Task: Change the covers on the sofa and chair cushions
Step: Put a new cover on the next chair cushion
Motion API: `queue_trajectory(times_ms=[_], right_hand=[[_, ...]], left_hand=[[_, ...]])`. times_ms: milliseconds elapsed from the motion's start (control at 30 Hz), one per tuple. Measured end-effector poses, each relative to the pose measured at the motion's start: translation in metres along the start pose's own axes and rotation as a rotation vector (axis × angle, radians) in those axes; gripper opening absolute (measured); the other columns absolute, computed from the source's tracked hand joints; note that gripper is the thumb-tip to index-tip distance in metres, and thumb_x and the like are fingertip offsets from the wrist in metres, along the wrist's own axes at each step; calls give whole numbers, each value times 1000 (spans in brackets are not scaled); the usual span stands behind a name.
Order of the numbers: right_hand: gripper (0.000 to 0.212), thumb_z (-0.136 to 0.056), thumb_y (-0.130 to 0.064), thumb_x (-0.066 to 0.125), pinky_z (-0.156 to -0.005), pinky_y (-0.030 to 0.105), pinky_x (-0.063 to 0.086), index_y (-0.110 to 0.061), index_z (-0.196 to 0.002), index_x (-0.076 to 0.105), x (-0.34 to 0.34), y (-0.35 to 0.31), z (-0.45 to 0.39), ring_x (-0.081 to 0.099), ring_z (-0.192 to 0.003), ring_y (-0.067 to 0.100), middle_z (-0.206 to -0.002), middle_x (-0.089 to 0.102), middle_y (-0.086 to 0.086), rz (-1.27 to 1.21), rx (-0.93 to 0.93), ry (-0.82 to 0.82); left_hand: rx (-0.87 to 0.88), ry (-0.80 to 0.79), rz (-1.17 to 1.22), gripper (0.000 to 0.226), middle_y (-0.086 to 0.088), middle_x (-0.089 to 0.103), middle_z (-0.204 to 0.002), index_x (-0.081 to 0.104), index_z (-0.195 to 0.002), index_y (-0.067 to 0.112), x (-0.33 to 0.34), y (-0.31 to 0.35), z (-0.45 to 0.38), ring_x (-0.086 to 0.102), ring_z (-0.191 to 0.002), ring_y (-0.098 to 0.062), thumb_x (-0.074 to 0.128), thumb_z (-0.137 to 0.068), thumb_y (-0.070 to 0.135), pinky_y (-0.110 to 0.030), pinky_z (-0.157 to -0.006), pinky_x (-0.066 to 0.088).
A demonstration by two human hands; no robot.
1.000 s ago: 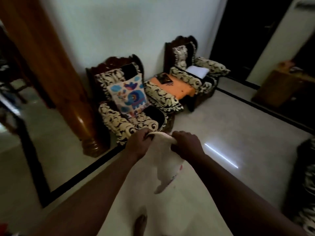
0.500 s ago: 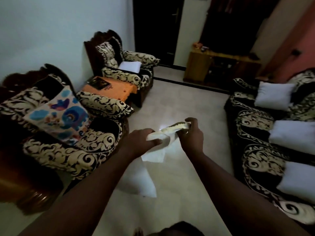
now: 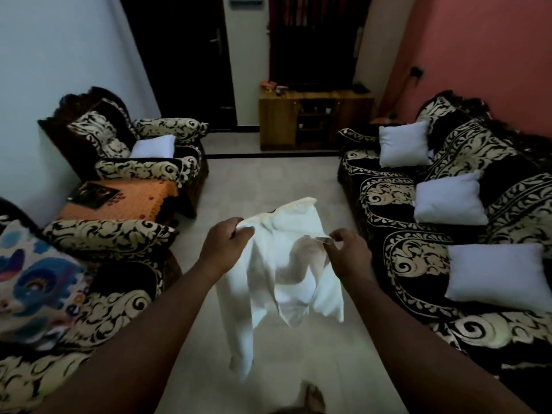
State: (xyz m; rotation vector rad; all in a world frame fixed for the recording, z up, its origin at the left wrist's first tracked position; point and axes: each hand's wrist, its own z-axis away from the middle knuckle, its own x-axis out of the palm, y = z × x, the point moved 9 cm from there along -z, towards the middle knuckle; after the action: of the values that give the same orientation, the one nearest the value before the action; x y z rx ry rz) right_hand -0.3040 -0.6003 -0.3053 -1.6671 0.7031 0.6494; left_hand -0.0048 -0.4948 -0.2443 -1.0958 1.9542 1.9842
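A white cushion cover (image 3: pixel 274 282) hangs in front of me over the floor, held up by its top edge. My left hand (image 3: pixel 225 245) grips the left part of that edge. My right hand (image 3: pixel 348 252) pinches the right part, and the opening sags between the two. Three bare white cushions (image 3: pixel 404 143) (image 3: pixel 449 198) (image 3: pixel 498 276) lean along the black-and-cream sofa (image 3: pixel 403 264) on the right. Another bare white cushion (image 3: pixel 153 146) lies on the far armchair (image 3: pixel 125 141). A cushion with a colourful blue print (image 3: pixel 33 282) sits on the near armchair (image 3: pixel 113 294) at left.
An orange-clothed side table (image 3: pixel 131 201) with a dark book stands between the two armchairs. A wooden cabinet (image 3: pixel 313 121) is against the far wall beside a dark door. Pale tiled floor (image 3: pixel 268 180) runs between the chairs and the sofa. My foot (image 3: pixel 313 398) shows at the bottom.
The view has swung right from the armchairs to the whole room with the sofa. My hands have moved apart, spreading the bunched cover so it now hangs open.
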Motion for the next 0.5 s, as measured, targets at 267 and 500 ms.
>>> queue_trajectory(times_ms=[267,500], right_hand=[[26,-96,-33,63,-60,32,41,-13,-80,57,20,38,-76,58,-68,22,-68,60,-1,-306,41,-224],[68,-62,-45,90,-67,26,47,-28,-107,42,34,6,-114,56,-80,7,-94,59,-10,-214,-242,-667]], left_hand=[[-76,-35,-198,32,1,65,-71,63,-83,19,56,-11,-70,63,-68,-20,61,-89,50,-40,-64,50],[-137,74,-336,26,-8,70,-93,66,-98,18,66,-23,-104,64,-90,-32,59,-97,42,-35,-70,44]])
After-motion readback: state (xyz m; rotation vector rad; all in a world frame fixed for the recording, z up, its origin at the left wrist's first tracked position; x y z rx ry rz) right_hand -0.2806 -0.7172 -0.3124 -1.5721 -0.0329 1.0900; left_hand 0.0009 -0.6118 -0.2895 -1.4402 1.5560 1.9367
